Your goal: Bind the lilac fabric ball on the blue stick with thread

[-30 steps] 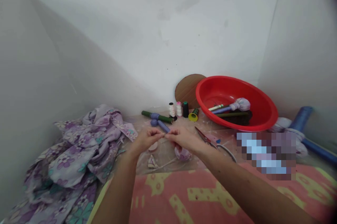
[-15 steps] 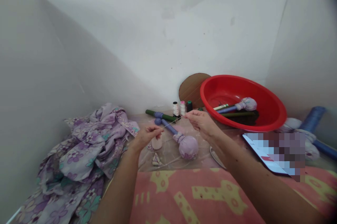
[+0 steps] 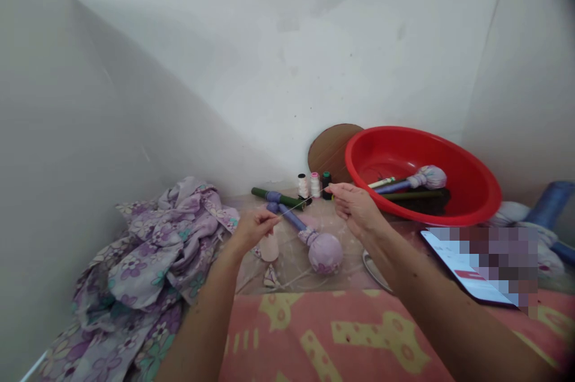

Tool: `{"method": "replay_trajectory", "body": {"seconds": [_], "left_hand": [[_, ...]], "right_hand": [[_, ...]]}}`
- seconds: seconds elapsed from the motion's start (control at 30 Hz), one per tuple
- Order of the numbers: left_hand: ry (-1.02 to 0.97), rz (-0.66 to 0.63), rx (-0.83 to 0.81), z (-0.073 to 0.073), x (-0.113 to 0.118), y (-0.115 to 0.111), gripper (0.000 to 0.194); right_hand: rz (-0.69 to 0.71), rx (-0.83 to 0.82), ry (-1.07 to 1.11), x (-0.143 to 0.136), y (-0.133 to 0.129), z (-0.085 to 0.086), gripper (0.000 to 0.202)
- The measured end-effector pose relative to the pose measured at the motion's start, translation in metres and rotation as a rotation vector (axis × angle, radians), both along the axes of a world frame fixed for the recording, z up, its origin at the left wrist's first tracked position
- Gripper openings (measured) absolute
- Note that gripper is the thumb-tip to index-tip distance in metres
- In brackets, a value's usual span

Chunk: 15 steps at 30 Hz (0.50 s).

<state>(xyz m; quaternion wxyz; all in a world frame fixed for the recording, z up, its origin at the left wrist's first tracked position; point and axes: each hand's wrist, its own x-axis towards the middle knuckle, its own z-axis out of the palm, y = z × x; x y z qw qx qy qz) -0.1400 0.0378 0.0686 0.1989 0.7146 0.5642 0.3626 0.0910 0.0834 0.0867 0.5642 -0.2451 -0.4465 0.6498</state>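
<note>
Thread point(image 3: 300, 205), thin, pale and taut, spans the frame's centre between the left hand point(image 3: 252, 229) and right hand point(image 3: 354, 207), each pinching one end. It looks weightless, limp and easily snapped, best gripped at the fingertips near its ends.

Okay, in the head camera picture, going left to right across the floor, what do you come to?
Floral cloth → left hand → thread spools → right hand → red basin → phone.

basin point(image 3: 471, 181): red
heaped cloth point(image 3: 148, 256): lilac with purple and teal flowers
blanket point(image 3: 341, 334): pink with yellow shapes
spools point(image 3: 314, 184): white, pink, dark green
</note>
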Motion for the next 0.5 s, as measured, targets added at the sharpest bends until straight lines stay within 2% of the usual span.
{"method": "replay_trajectory", "body": {"seconds": [0.2,0.33,0.5], "left_hand": [[-0.001,-0.024,-0.037,0.009,-0.001,-0.001,0.028],[-0.031,-0.029,-0.071,0.016,-0.005,-0.002,0.029],[-0.094,-0.056,-0.103,0.016,-0.018,0.003,0.028]], "right_hand": [[-0.034,-0.017,0.098,0.016,0.007,-0.004,0.017],[-0.072,-0.016,0.154,0.024,0.005,0.0,0.014],[-0.107,-0.077,0.211,0.034,0.005,0.004,0.013]]}}
